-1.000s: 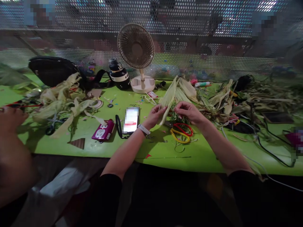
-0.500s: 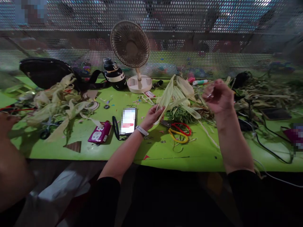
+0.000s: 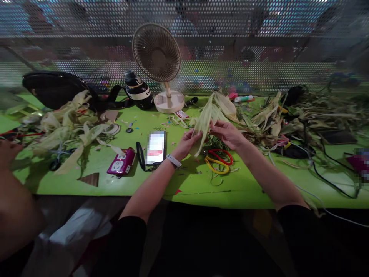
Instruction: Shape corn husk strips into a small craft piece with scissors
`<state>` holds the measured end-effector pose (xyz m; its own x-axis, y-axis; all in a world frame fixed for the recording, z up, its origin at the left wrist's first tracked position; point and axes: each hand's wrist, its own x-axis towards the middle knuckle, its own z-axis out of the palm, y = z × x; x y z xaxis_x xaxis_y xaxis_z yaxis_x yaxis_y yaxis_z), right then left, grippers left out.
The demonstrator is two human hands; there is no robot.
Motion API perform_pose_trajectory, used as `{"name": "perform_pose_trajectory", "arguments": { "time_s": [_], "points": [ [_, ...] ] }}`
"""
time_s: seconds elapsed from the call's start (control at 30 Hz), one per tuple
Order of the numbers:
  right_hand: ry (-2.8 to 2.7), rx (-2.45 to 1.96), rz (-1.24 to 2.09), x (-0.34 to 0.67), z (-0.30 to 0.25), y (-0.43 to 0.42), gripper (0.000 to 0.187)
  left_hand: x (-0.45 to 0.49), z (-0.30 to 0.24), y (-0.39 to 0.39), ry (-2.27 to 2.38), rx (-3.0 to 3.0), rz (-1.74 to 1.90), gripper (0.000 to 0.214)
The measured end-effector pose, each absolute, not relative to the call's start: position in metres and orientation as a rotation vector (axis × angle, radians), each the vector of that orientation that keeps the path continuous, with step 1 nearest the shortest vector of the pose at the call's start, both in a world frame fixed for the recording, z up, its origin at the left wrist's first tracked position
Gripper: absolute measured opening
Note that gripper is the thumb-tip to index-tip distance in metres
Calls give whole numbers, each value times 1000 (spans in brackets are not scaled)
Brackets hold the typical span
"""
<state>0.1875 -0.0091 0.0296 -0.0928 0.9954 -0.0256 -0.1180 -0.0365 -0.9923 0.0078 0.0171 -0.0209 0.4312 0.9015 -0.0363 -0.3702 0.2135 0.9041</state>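
Observation:
A pale, dry corn husk (image 3: pixel 204 120) stands up in folds above the green table. My left hand (image 3: pixel 186 144), with a watch at the wrist, is closed and pinches the husk's lower left edge. Opposite it, my right hand (image 3: pixel 229 134) has its fingertips closed on the husk's right side. Just below the hands lie scissors (image 3: pixel 219 161) with one red and one yellow handle. Another husk piece (image 3: pixel 226 105) arches behind the held one. Green shredded strands (image 3: pixel 216 142) show partly beneath my right hand.
A phone (image 3: pixel 155 148) and a purple packet (image 3: pixel 121 161) lie left of my hands. Behind them stand a fan (image 3: pixel 168 102) and a black bottle (image 3: pixel 140 92). Husks are heaped at left (image 3: pixel 62 115) and right (image 3: pixel 268 119). Another person's arm (image 3: pixel 17 192) enters at left.
My right hand has come down and left from its raised place over the right-hand husk heap, and now grips the husk. My left hand keeps its hold nearly in place.

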Motion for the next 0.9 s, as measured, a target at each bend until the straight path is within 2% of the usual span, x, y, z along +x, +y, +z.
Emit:
{"name": "perform_pose_trajectory", "arguments": {
  "time_s": [0.2, 0.4, 0.57, 0.67, 0.73, 0.83, 0.9],
  "points": [
    [-1323, -1065, 1041, 187, 37, -18, 39, 6, -31, 28, 517, 969, 1098, 30],
    [-1308, -994, 1013, 213, 53, -23, 44, -7, -27, 37, 350, 891, 1198, 58],
    [-1190, -907, 985, 257, 67, -14, 33, -19, -19, 40, 324, 902, 1177, 63],
    [-1135, -1061, 878, 289, 55, 4, 27, -20, -16, 39, 477, 959, 1172, 61],
    [-1167, -1245, 729, 305, 40, 16, 31, -19, -16, 38, 554, 979, 1154, 60],
    [-1429, -1722, 443, 309, 19, 25, 39, -13, -18, 37, 554, 938, 1170, 57],
    [-1537, -1841, 111, 292, 14, 19, 45, -8, -19, 37, 607, 864, 1233, 49]
  ]
}}
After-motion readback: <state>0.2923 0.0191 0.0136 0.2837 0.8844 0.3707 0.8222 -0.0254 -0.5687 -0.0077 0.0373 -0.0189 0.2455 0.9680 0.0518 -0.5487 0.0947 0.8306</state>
